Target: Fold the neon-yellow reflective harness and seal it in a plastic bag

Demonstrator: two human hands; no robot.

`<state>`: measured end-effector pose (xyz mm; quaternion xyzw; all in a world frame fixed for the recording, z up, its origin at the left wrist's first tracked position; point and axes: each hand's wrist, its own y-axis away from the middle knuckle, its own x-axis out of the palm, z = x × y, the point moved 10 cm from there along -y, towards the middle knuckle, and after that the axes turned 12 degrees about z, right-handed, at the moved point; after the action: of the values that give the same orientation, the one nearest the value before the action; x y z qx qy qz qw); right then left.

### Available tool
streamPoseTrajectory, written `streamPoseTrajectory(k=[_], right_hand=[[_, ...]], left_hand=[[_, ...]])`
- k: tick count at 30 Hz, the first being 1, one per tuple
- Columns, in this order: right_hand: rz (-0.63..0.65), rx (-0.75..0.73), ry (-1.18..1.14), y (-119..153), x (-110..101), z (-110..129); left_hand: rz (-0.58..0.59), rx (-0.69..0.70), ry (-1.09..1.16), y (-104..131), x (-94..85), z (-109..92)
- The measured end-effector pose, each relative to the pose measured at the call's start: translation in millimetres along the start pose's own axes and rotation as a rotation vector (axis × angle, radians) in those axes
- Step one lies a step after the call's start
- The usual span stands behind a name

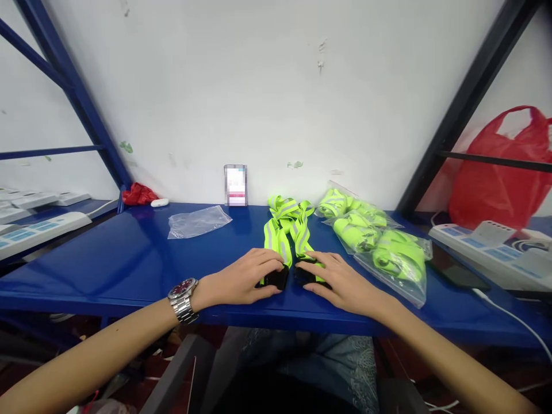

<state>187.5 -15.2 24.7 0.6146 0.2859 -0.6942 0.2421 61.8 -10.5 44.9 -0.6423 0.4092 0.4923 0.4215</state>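
Observation:
A neon yellow-green reflective strap (272,234) with grey stripes lies in loose folds at the middle of the blue table. Its two ends run toward me, each with a black buckle part. Around the left buckle part (278,278), the fingers and thumb of my left hand (248,277) are closed. My right hand (342,282) grips the other black buckle part (303,277) between thumb and fingers. A small gap separates the two parts. Both hands rest low at the table's front edge, and the fingers partly cover the buckle parts.
Several clear bags with rolled yellow-green straps (399,256) lie at the right. A flat plastic bag (199,222) is at the left. A phone (236,185) leans on the wall; another phone (459,270) lies beside power strips (495,253). A red bag (495,178) stands behind.

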Motion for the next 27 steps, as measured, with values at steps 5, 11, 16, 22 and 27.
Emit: streamPoseTrajectory(k=[5, 11, 16, 22, 27], right_hand=[[0.077, 0.013, -0.033, -14, 6, -23], [-0.047, 0.168, 0.116, -42, -2, -67], [-0.253, 0.050, 0.180, -42, -16, -42], [-0.238, -0.064, 0.095, -41, -12, -17], [-0.205, -0.095, 0.025, -41, -8, -15]], left_hand=[[0.019, 0.042, -0.014, -12, 5.7, 13], [0.022, -0.211, -0.084, -13, -10.8, 112], [-0.084, -0.233, -0.090, -5, -20.2, 109], [-0.064, -0.101, -0.131, -15, -5.8, 60], [-0.087, -0.088, -0.202, -16, -5.0, 55]])
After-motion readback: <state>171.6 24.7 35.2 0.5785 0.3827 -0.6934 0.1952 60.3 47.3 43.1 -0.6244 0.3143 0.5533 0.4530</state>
